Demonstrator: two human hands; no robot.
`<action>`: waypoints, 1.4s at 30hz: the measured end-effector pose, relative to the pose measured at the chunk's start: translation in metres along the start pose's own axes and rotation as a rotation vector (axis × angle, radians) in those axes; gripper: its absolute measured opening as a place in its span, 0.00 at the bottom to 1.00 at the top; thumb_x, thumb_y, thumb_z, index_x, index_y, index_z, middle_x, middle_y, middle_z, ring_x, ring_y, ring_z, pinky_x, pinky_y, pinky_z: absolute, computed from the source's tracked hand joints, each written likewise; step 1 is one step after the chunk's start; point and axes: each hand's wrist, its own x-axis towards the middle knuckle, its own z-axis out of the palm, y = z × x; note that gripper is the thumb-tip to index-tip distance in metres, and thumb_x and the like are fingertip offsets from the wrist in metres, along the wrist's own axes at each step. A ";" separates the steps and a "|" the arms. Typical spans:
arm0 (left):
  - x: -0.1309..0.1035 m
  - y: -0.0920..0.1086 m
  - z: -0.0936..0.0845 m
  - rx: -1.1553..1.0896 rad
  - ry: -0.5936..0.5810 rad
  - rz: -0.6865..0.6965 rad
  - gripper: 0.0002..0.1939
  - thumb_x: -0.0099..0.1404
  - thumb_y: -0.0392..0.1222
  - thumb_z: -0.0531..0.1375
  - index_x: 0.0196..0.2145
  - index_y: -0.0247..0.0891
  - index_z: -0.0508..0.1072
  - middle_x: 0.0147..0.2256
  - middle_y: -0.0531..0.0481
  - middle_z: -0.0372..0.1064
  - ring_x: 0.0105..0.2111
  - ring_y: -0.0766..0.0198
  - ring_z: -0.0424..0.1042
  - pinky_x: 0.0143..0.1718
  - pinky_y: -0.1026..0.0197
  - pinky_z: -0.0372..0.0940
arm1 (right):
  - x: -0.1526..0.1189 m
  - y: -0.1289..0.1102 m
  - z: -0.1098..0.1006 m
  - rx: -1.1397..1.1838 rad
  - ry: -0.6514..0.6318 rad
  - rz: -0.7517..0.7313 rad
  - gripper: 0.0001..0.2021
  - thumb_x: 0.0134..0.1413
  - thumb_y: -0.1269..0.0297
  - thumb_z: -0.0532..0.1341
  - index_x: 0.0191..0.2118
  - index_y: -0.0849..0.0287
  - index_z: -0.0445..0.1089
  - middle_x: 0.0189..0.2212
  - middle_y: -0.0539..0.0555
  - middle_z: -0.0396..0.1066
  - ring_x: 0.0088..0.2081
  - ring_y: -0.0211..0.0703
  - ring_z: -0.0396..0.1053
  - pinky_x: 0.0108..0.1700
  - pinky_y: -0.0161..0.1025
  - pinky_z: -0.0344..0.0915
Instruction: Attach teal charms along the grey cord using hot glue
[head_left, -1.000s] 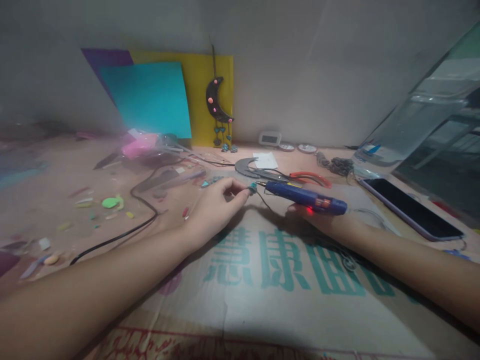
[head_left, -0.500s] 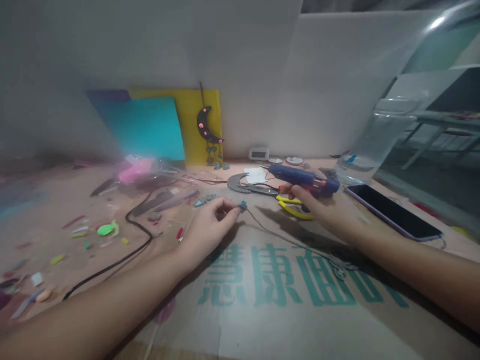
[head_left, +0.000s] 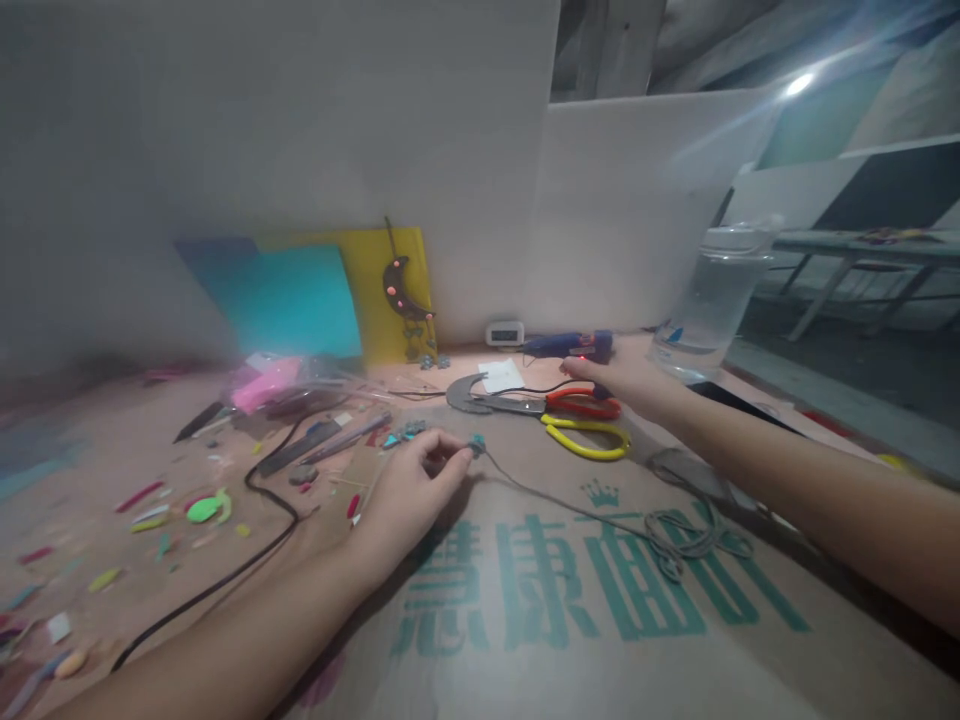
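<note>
Because the teal piece is small, presumably, the left hand pinches it in front of the scissors; the right hand is at the glue gun behind them, its grip unclear.

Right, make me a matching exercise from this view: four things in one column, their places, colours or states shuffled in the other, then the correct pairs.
1 left hand
2 glue gun
3 scissors
4 crescent ornament

A in front of the yellow sheet
B partly red, partly yellow
C pinching a small teal piece
D blue, at the right hand

Pairs: 1-C, 2-D, 3-B, 4-A
</note>
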 end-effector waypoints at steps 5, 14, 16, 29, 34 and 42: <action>0.000 -0.001 0.000 0.009 0.008 0.019 0.12 0.65 0.50 0.57 0.34 0.39 0.72 0.33 0.50 0.75 0.36 0.58 0.72 0.37 0.58 0.62 | 0.041 0.011 0.012 -0.143 -0.095 -0.045 0.17 0.54 0.53 0.62 0.43 0.62 0.74 0.38 0.59 0.77 0.39 0.47 0.72 0.35 0.37 0.67; 0.000 -0.001 0.000 0.013 0.012 0.022 0.12 0.65 0.49 0.57 0.33 0.39 0.72 0.33 0.51 0.74 0.36 0.58 0.72 0.39 0.58 0.63 | 0.073 0.024 0.044 -0.207 -0.107 -0.001 0.17 0.50 0.54 0.66 0.39 0.64 0.74 0.33 0.58 0.77 0.34 0.44 0.71 0.36 0.36 0.66; 0.001 -0.002 0.001 -0.014 0.013 0.015 0.12 0.64 0.50 0.57 0.33 0.39 0.72 0.33 0.50 0.74 0.36 0.59 0.72 0.38 0.58 0.63 | 0.073 0.026 0.042 -0.235 -0.086 0.006 0.19 0.49 0.52 0.67 0.40 0.64 0.73 0.35 0.60 0.77 0.36 0.46 0.72 0.39 0.37 0.66; -0.002 0.010 -0.003 -0.065 0.130 0.050 0.08 0.65 0.44 0.58 0.33 0.38 0.73 0.35 0.50 0.75 0.36 0.60 0.71 0.39 0.60 0.63 | -0.037 -0.056 0.037 0.314 -0.100 -0.025 0.14 0.55 0.54 0.62 0.42 0.58 0.69 0.37 0.57 0.75 0.22 0.34 0.64 0.22 0.34 0.61; -0.005 0.016 -0.007 -0.029 0.226 0.079 0.07 0.65 0.43 0.58 0.33 0.38 0.73 0.35 0.51 0.75 0.37 0.60 0.72 0.41 0.60 0.64 | -0.078 -0.091 0.060 0.676 -0.499 0.295 0.22 0.53 0.62 0.65 0.52 0.55 0.60 0.34 0.53 0.73 0.17 0.32 0.64 0.15 0.31 0.59; -0.004 0.019 -0.009 -0.014 0.199 0.020 0.08 0.65 0.43 0.58 0.33 0.38 0.74 0.34 0.51 0.75 0.36 0.61 0.72 0.39 0.61 0.64 | -0.061 -0.050 0.084 0.479 -0.382 -0.009 0.11 0.52 0.63 0.64 0.39 0.58 0.63 0.22 0.44 0.65 0.21 0.34 0.64 0.23 0.33 0.64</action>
